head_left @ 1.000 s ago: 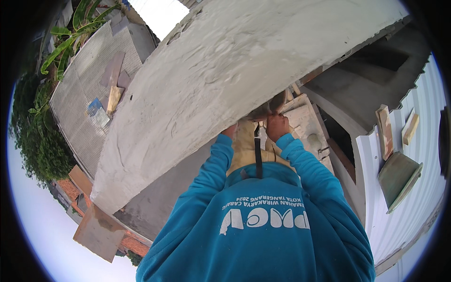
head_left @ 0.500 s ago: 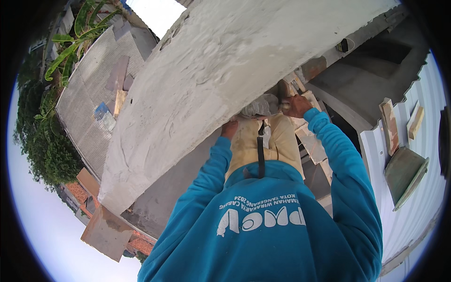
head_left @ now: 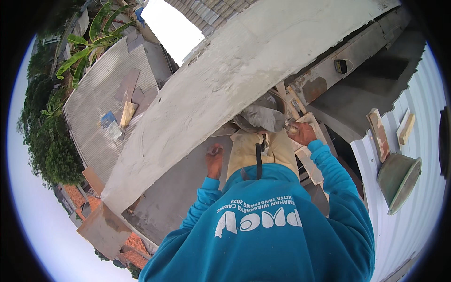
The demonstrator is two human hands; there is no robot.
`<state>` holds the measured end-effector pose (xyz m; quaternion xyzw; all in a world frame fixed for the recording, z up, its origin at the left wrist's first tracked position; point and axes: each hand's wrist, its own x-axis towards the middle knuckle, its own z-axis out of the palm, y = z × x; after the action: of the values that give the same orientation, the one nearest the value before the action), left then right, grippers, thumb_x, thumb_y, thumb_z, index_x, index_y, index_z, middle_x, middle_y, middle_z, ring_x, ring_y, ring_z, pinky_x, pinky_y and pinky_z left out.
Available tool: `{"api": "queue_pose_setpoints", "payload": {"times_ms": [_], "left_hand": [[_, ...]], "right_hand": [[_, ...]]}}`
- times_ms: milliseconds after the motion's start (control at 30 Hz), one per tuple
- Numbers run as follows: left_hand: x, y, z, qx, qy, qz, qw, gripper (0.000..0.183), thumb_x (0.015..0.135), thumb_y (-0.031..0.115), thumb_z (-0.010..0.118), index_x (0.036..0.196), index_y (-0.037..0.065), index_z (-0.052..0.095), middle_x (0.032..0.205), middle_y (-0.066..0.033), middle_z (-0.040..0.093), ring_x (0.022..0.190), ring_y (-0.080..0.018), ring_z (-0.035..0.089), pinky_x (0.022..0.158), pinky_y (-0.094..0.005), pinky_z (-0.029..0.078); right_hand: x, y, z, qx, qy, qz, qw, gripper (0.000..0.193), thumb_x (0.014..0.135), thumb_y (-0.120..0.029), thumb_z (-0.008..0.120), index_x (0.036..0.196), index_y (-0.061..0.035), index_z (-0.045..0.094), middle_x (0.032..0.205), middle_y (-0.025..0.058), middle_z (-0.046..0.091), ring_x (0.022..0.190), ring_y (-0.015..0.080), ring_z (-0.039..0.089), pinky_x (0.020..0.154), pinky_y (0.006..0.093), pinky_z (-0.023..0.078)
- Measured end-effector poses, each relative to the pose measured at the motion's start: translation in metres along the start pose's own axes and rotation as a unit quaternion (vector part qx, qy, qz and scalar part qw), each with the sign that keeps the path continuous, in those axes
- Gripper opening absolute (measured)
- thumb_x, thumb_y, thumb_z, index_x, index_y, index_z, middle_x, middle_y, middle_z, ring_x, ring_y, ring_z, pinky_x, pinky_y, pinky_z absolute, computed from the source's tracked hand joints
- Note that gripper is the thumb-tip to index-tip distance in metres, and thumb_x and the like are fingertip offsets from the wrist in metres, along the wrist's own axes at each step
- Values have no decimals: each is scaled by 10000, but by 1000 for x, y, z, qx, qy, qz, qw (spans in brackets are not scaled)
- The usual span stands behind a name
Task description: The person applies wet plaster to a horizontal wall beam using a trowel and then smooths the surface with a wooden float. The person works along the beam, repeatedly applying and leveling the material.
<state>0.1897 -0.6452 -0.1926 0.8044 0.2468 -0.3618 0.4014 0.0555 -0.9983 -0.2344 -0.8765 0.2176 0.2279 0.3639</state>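
Observation:
My right hand (head_left: 303, 133) is closed round the pale rounded handle of what looks like a trowel (head_left: 261, 118). Its broad grey blade, smeared with wet mortar, lies over the mouth of a dark bucket (head_left: 273, 100). The bucket stands in front of my legs, against the edge of a freshly plastered wall (head_left: 197, 113). Left of my trousers, my left hand (head_left: 214, 160) is raised just off the wall, its fingers curled; whatever they may hold is too small to make out.
Wooden planks (head_left: 310, 162) form a rough scaffold beside my right leg. White corrugated sheeting (head_left: 371, 188) at the right bears wood offcuts (head_left: 378, 134) and a green-grey basin (head_left: 399, 178). Beyond the wall at the left lies a lower tiled roof (head_left: 101, 89); a concrete ledge (head_left: 350, 58) runs far right.
My left hand has come away from the wall edge, back toward me. My right hand has shifted slightly down, and more of the bucket now shows. The view has tilted.

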Motion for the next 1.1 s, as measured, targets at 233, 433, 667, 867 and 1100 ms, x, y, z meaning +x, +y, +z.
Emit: {"api": "queue_pose_setpoints", "payload": {"times_ms": [233,433,667,867,1100], "left_hand": [[62,-22,3,128,125,125,976,785,767,479,742,1296,-61,531,1209,-282,619,1149,-419,584,973,-434,454],[40,10,5,168,43,141,975,823,774,486,724,1337,-71,500,1195,-310,614,1146,-440,583,974,-443,460],[-77,72,-14,-48,-75,94,992,753,888,233,646,1473,-77,286,1443,-240,441,1350,-369,427,1093,-410,386],[-110,122,-46,-562,-74,98,818,524,900,-22,469,1405,-63,338,1399,-225,414,1343,-413,381,1143,-505,352],[-100,127,-53,-594,-90,133,788,405,911,-38,443,1314,-74,422,1330,-204,480,1274,-389,450,1131,-529,372]], "right_hand": [[-1,-8,-3,28,-29,9,999,504,752,-394,691,1159,-97,679,1023,204,695,952,385,654,878,446,514],[-7,-1,-8,38,-13,-19,999,483,751,-378,706,1128,-76,687,1062,198,690,974,385,654,877,429,517],[-14,-8,-20,28,-13,-40,999,475,760,-386,703,1108,-64,692,1082,177,689,969,387,651,884,438,516],[-22,-5,-37,16,-10,-70,997,482,770,-414,694,1129,-93,694,1109,172,684,997,395,635,909,442,504],[-27,-21,-74,-25,-55,-47,997,490,756,-411,731,1113,-77,700,1110,169,685,1015,394,614,948,459,466]]}}
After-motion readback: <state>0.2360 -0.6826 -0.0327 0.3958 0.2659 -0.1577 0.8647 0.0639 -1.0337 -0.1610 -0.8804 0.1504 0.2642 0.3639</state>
